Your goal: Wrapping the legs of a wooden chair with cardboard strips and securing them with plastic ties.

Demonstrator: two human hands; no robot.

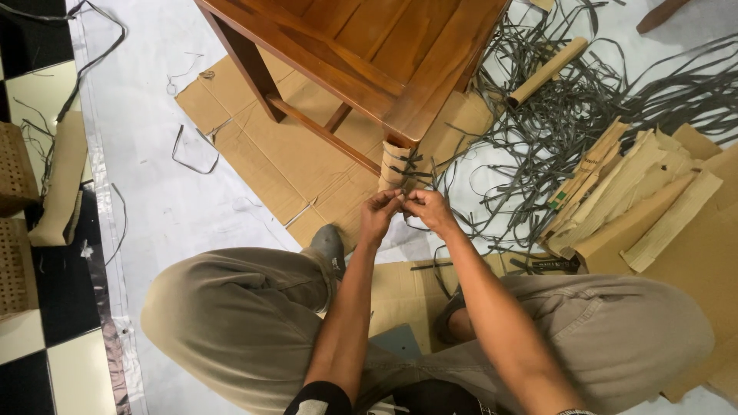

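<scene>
Seen from above, left hand [378,211] and right hand [427,209] both pinch grey strapping [405,170] around a wooden chair leg's cardboard wrap [392,161]; keeping tension even seems wise.

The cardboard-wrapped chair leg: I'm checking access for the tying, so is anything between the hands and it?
Nothing visible. The left hand and right hand are already at the cardboard-wrapped chair leg, pinching a grey strap bound around it. Loose straps lie to the right, off to the side.
</scene>
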